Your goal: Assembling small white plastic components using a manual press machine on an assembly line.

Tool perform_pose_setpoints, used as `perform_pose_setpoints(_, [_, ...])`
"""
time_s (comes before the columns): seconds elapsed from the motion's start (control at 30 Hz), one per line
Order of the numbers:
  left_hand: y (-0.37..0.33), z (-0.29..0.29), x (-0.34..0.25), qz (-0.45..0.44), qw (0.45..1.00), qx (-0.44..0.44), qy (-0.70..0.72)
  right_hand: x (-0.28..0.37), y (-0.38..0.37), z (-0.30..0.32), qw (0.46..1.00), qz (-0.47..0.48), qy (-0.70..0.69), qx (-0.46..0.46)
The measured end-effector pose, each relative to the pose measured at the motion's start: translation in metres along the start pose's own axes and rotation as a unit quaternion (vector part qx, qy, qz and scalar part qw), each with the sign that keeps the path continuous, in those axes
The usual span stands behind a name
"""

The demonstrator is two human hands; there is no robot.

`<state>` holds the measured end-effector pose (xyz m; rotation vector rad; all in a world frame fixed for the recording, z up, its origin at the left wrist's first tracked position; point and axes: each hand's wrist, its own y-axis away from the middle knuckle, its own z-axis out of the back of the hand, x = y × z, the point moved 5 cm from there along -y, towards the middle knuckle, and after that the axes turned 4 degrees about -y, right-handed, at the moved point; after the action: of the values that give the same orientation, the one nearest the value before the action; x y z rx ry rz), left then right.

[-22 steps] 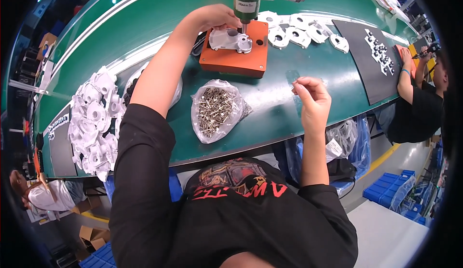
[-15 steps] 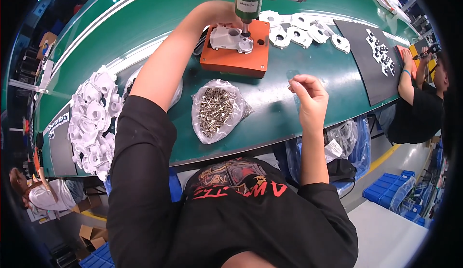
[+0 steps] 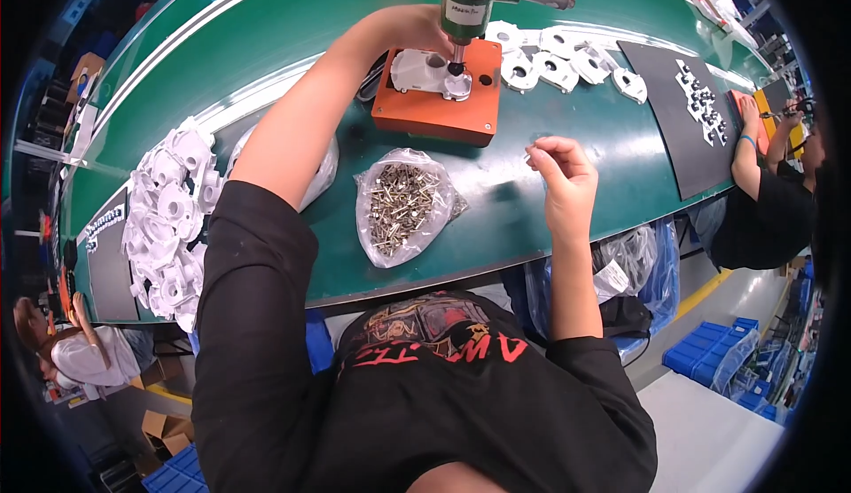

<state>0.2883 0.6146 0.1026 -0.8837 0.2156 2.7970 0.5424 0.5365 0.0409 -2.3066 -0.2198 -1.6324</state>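
Head view: the left grip [image 3: 425, 27] has slipped behind the green driver [image 3: 465, 10], closure hidden, leaving the white casting [image 3: 413, 72], this side of it, more exposed; the right grip [image 3: 567, 171], pinching a small screw [image 3: 528, 158], has brought it nearer.

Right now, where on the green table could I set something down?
Bare green table lies between the right hand and black mat, and between that hand and the bag of fasteners. It's crowded at the orange block by the left hand, and at left, where white parts are heaped.
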Motion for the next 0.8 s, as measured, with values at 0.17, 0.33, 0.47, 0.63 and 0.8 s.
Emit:
perform_pose_setpoints(0.17, [-0.009,-0.013,0.026,-0.026,1.000,-0.013,-0.009,-0.001,-0.001,-0.001,1.000,-0.001,0.000,0.001])
perform_pose_setpoints(0.33, [-0.001,-0.014,0.020,-0.001,0.999,-0.043,0.009,-0.005,-0.002,0.002,1.000,-0.005,0.003,-0.004])
perform_pose_setpoints(0.47, [0.009,-0.010,0.030,0.008,0.991,-0.134,-0.002,-0.003,-0.004,-0.005,1.000,-0.009,0.002,0.002])
perform_pose_setpoints(0.63, [0.061,-0.022,-0.004,-0.041,0.951,-0.284,-0.112,-0.006,-0.020,-0.009,0.999,0.003,0.047,-0.007])
perform_pose_setpoints(0.8, [0.078,-0.044,-0.020,-0.205,0.896,-0.310,-0.243,-0.011,-0.050,-0.030,0.996,0.010,0.090,0.024])
